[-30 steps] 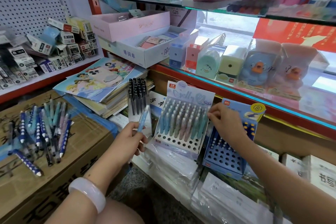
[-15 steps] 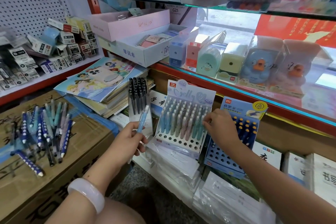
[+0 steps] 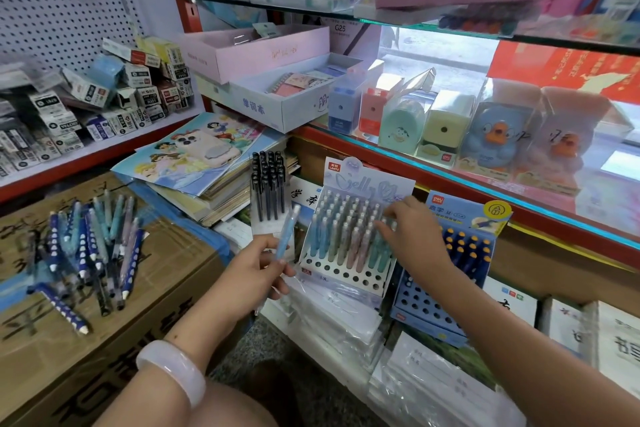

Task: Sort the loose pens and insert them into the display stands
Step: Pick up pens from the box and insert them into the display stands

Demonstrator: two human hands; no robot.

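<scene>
While the left hand point(image 3: 254, 265) grips a light blue pen point(image 3: 286, 234) tilted upward, the right hand point(image 3: 414, 232) reaches over the pastel pen stand point(image 3: 349, 243).

Left wrist is bent a bit, fingers curled round the lower part of the pen, holding it just in front of the black pen stand point(image 3: 268, 191). Right arm stretches in from the lower right, fingers bent down onto the pen tops at the stand's right side; can't tell if they pinch one. Blue stand point(image 3: 450, 274) sits just beside it. Loose pens point(image 3: 88, 246) lie piled on the cardboard box point(image 3: 114, 333) off left.
</scene>
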